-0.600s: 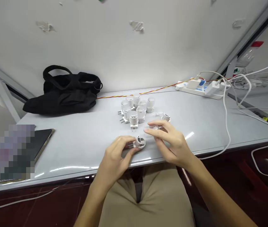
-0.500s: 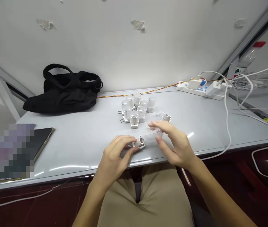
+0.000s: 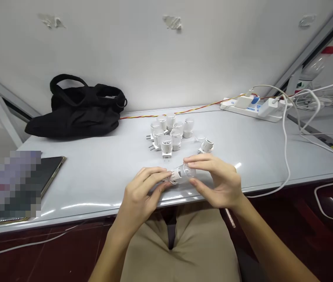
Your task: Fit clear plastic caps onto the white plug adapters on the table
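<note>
My left hand [image 3: 143,188] grips a white plug-in body [image 3: 176,175] with its fingertips, while my right hand [image 3: 216,180] holds a transparent plastic dome cap [image 3: 189,171] between thumb and fingers. Cap and body meet end to end above the table, and my fingers partly hide the joint. Beyond my hands, a tight cluster of several white plug units with domed tops [image 3: 168,135] stands on the pale grey table [image 3: 101,184]. A lone white unit [image 3: 206,146] lies on its side nearer my right hand, out of reach of my fingers.
A black fabric bag [image 3: 75,115] sits at the back left, and a dark tablet [image 3: 53,170], partly pixelated, lies at the left. A twisted red-yellow wire [image 3: 184,111] runs along the back to a power strip [image 3: 242,107]. White cables [image 3: 285,156] drape over the right edge.
My right hand has carried the transparent cap left and down onto the white body in my left hand. The two parts now meet. The camera view has also shifted slightly.
</note>
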`<state>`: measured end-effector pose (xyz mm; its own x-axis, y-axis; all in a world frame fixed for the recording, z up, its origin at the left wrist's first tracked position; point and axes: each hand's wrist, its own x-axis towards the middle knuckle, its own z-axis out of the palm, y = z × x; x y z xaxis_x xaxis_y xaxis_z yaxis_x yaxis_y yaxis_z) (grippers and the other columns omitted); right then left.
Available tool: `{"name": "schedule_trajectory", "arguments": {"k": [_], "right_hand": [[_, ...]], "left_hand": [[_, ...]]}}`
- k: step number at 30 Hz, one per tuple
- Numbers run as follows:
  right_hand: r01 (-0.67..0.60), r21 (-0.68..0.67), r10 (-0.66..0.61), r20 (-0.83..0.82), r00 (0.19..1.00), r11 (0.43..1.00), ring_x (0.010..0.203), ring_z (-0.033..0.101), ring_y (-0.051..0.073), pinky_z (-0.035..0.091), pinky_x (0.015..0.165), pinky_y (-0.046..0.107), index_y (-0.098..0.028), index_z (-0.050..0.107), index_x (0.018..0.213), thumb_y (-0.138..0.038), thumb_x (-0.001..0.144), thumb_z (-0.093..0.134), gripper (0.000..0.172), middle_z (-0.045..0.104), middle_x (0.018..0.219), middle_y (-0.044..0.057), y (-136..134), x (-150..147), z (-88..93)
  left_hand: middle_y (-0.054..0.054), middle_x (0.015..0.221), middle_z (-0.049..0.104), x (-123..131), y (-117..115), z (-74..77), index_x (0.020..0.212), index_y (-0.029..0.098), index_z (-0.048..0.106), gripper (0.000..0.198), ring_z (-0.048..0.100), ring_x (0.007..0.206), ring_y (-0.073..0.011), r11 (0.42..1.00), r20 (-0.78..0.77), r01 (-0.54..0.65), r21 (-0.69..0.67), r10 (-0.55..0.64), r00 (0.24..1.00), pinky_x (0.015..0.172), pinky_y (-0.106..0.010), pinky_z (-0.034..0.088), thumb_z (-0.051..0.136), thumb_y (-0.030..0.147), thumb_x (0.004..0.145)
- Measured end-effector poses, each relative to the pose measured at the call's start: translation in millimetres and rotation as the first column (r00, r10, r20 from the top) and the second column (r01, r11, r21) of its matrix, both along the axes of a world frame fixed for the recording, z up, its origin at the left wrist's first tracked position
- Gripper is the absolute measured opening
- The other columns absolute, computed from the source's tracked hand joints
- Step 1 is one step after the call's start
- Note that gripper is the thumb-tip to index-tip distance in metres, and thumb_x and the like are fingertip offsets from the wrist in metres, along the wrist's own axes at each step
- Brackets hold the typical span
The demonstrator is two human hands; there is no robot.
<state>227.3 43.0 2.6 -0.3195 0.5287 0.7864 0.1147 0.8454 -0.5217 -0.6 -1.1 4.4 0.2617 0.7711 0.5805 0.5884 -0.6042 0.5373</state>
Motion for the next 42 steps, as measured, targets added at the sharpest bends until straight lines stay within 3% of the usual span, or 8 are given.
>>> {"name": "schedule_trajectory", "arguments": {"k": [18,22,26,29,35,38,40,42], "right_hand": [[0.046,0.056,-0.050,0.074,0.996,0.997,0.109,0.072,0.026,0.063,0.090,0.041,-0.018,0.066,0.124,-0.005,0.086,0.070,0.040,0.073,0.118,0.015,-3.8,-5.6,-1.3],[0.150,0.057,-0.152,0.032,0.988,0.987,0.103,0.072,0.026,0.064,0.082,0.041,-0.019,0.063,0.128,-0.008,0.087,0.068,0.042,0.073,0.112,0.013,-3.8,-5.1,-1.5],[0.440,0.043,-0.442,0.056,0.895,0.897,0.070,0.066,0.015,0.057,0.057,0.029,-0.019,0.067,0.117,-0.015,0.090,0.069,0.028,0.069,0.106,0.010,-1.3,-6.6,-3.9],[0.593,0.047,-0.587,0.218,0.780,0.804,0.052,0.056,0.008,0.052,0.051,0.026,-0.019,0.068,0.108,-0.021,0.093,0.066,0.015,0.070,0.107,0.008,1.5,-9.2,-7.8],[0.699,0.102,-0.689,0.319,0.651,0.708,0.052,0.056,0.011,0.049,0.051,0.029,-0.018,0.064,0.118,-0.022,0.094,0.060,0.025,0.070,0.118,0.013,0.2,-12.9,-10.6],[0.684,0.159,-0.699,0.253,0.668,0.712,0.054,0.055,0.010,0.047,0.049,0.028,-0.016,0.062,0.123,-0.022,0.095,0.057,0.029,0.066,0.117,0.014,-5.0,-15.1,-8.3],[0.634,0.202,-0.665,0.246,0.705,0.747,0.057,0.056,0.011,0.046,0.048,0.027,-0.016,0.061,0.123,-0.026,0.095,0.060,0.030,0.065,0.114,0.014,-8.0,-17.3,-7.6],[0.601,0.215,-0.638,0.298,0.710,0.770,0.061,0.059,0.013,0.043,0.046,0.026,-0.016,0.061,0.121,-0.035,0.094,0.064,0.034,0.066,0.113,0.014,-9.1,-19.8,-7.7]], "left_hand": [[-0.003,0.107,0.076,-0.1,1.1,-0.8,0.114,0.022,0.070,0.024,0.071,0.100,-0.0169,1.000,0.019,0.019,0.013,-0.020,1.000,0.087,-0.028,0.059,0.068,0.009,0.093],[-0.003,0.105,0.076,-0.2,0.7,-3.1,0.111,0.022,0.069,0.020,0.072,0.102,-0.0174,1.000,0.015,-0.018,-0.018,0.018,1.000,0.089,-0.029,0.059,0.069,0.013,0.094],[-0.004,0.102,0.075,2.9,1.8,-8.0,0.098,0.020,0.068,0.004,0.072,0.100,-0.0176,0.994,0.016,-0.093,-0.061,0.094,0.995,0.089,-0.029,0.059,0.070,0.019,0.094],[-0.005,0.104,0.074,7.6,3.7,-7.6,0.094,0.020,0.068,0.003,0.071,0.103,-0.0189,0.991,-0.027,-0.105,-0.083,0.103,0.994,0.092,-0.031,0.058,0.067,0.022,0.096],[-0.004,0.133,0.068,11.0,11.6,2.2,0.122,0.027,0.067,0.025,0.064,0.121,-0.0222,0.980,-0.177,-0.033,-0.197,-0.003,0.984,0.103,-0.038,0.054,0.053,0.021,0.102],[-0.007,0.120,0.071,12.9,20.8,4.3,0.113,0.023,0.067,0.017,0.070,0.104,-0.0219,0.957,-0.095,-0.215,-0.194,0.199,0.975,0.090,-0.036,0.057,0.055,0.025,0.101],[-0.007,0.110,0.072,17.4,27.6,5.5,0.108,0.022,0.064,0.017,0.071,0.092,-0.0235,0.897,-0.100,-0.393,-0.201,0.381,0.919,0.077,-0.035,0.057,0.064,0.033,0.096],[-0.008,0.107,0.074,24.5,33.8,7.5,0.108,0.022,0.062,0.026,0.072,0.090,-0.0270,0.843,-0.170,-0.493,-0.218,0.464,0.869,0.070,-0.035,0.054,0.071,0.040,0.091]]}}
